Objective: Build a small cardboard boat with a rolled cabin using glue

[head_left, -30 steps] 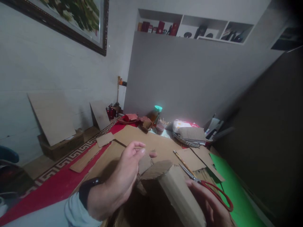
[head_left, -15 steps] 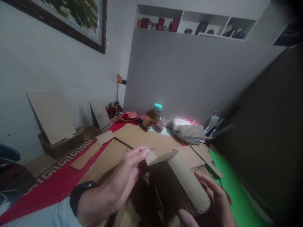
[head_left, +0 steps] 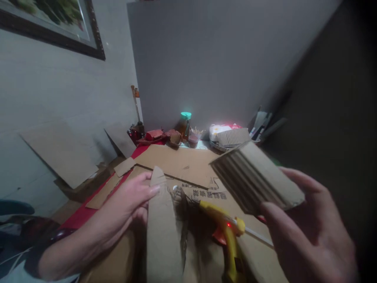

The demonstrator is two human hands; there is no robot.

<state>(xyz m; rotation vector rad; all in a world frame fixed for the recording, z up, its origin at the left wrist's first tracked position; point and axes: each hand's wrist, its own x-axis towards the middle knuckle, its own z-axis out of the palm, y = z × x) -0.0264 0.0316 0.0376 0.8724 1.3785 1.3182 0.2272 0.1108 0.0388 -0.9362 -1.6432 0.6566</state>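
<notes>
1. Hand, right (head_left: pixel 315 228): grasping corrugated piece (head_left: pixel 273 169); thumb along near lower edge, fingers round far side, wrist low at right of frame.
2. Corrugated piece is held up and tilted, ribbed face toward lower left, smooth face upward; its far end overlaps the tray area in view.
3. Left hand (head_left: pixel 138 200): pinching cardboard strip (head_left: pixel 163 232) near its upper end, thumb on the near face, other fingers mostly hidden.
4. Left forearm (head_left: pixel 85 243) slants in from lower left, dark band (head_left: pixel 60 236) at wrist.
5. Cardboard strip stands steeply, rounded tip up, lower end running out of frame.
6. Yellow glue gun (head_left: pixel 216 214) between the hands, nozzle toward upper left, red light lit, glue stick (head_left: pixel 259 237) out the back. Neither hand visibly on it.
7. Printed cardboard (head_left: pixel 206 193) beyond the gun; plain cardboard sheet (head_left: pixel 176 156) farther back.
8. Far end of table: jar (head_left: pixel 185 126) with turquoise lid, small cup (head_left: pixel 193 141), another ribbed piece (head_left: pixel 234 137) on tray (head_left: pixel 219 147).
</notes>
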